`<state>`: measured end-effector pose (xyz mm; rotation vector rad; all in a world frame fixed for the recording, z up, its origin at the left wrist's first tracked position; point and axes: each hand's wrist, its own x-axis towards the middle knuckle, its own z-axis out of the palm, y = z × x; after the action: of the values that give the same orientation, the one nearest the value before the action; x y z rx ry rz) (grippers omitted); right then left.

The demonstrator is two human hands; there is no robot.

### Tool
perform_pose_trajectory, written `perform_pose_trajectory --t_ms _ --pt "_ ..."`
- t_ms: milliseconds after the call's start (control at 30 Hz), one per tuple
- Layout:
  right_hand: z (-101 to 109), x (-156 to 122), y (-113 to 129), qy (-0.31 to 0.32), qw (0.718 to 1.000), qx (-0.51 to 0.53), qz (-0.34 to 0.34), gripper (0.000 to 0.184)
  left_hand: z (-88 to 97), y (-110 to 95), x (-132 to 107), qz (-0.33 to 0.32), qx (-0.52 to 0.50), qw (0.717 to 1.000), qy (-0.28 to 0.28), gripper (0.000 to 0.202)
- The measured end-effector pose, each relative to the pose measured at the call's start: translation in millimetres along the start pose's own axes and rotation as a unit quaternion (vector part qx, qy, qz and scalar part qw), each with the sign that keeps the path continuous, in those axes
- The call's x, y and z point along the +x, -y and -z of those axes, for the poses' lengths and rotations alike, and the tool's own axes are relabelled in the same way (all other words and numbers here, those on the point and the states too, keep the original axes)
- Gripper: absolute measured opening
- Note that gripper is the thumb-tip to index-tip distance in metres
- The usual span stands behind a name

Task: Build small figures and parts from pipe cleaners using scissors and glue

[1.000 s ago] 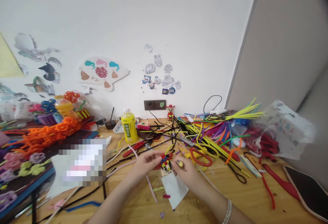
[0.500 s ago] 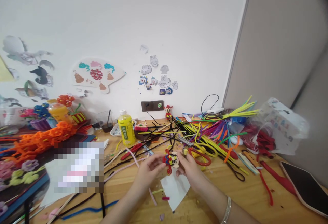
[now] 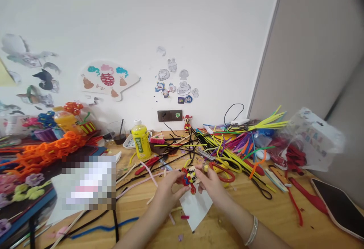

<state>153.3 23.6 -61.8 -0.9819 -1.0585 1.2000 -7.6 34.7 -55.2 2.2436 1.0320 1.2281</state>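
Note:
A small pipe-cleaner figure (image 3: 190, 175) in red, yellow and cream is held between both hands just above the wooden table (image 3: 278, 222). My left hand (image 3: 167, 189) pinches its left side with thumb and fingers. My right hand (image 3: 212, 185) grips its right side, fingers curled; a silver bracelet (image 3: 252, 230) is on that wrist. A white paper slip (image 3: 196, 208) lies on the table under the hands, with a tiny pink scrap (image 3: 184, 216) beside it.
Loose pipe cleaners (image 3: 236, 146) of many colours are heaped at the back right by red-handled scissors (image 3: 224, 173). A yellow bottle (image 3: 140, 139) stands behind. Orange pipe-cleaner flowers (image 3: 45, 152) sit left, a plastic bag (image 3: 313, 139) and a dark phone (image 3: 338, 207) right.
Both hands lifted the figure off the table and turned it, bringing it slightly up and away. My right hand shifted from pinching a small piece to gripping the figure's side.

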Motion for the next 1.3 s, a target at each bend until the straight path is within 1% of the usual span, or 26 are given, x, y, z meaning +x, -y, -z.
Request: perform_pose_trajectory --t_ms 100,200,333,500,600,700,800,900,967,1033,1100,1167,1300 --pt "2.3 1.1 -4.1 0.014 0.999 -0.031 0.012 0.045 2.4 -3.6 -0.4 -0.033 0.035 0.998 0.033 0.020" --pt "6.0 1.6 -3.8 0.040 0.997 -0.059 0.025 0.043 4.2 -7.6 -1.5 -0.030 0.052 0.996 0.064 0.016" --pt "10.3 1.4 0.2 0.070 0.993 -0.087 0.028 0.039 4.6 -8.3 -2.7 -0.027 0.074 0.992 0.103 0.015" --pt "13.7 1.7 3.6 0.099 0.989 -0.111 0.023 0.040 5.3 -11.0 -3.3 -0.027 0.091 0.989 0.116 0.012" --pt "14.6 -0.2 10.5 0.120 0.985 -0.121 0.026 0.038 7.8 -15.6 -3.7 -0.030 0.099 0.987 0.120 0.012" --pt "14.9 -2.9 19.2 0.159 0.980 -0.114 0.024 0.036 9.6 -17.9 -4.2 -0.052 0.111 0.985 0.124 0.015" --pt "14.6 -3.8 22.5 0.178 0.978 -0.105 0.013 0.035 9.1 -16.7 -5.4 -0.081 0.131 0.980 0.129 0.016" --pt "12.2 -2.8 19.0 0.172 0.980 -0.099 0.017 0.034 7.6 -15.3 -6.2 -0.093 0.150 0.978 0.112 0.015" --pt "9.1 -2.4 15.8 0.147 0.984 -0.099 0.024 0.034 7.3 -15.7 -5.5 -0.094 0.182 0.974 0.099 0.015" --pt "5.7 -2.8 14.0 0.117 0.988 -0.101 0.029 0.034 7.6 -17.2 -4.0 -0.095 0.237 0.962 0.099 0.018" --pt "3.2 -3.7 13.8 0.103 0.989 -0.106 0.031 0.034 8.2 -19.3 -2.5 -0.097 0.284 0.947 0.117 0.023" --pt "2.4 -4.4 14.1 0.105 0.988 -0.109 0.030 0.035 8.6 -21.1 -1.8 -0.090 0.300 0.939 0.142 0.028" --pt "5.5 -3.5 12.9 0.123 0.987 -0.104 0.032 0.035 8.5 -21.6 -2.6 -0.043 0.270 0.945 0.181 0.029"
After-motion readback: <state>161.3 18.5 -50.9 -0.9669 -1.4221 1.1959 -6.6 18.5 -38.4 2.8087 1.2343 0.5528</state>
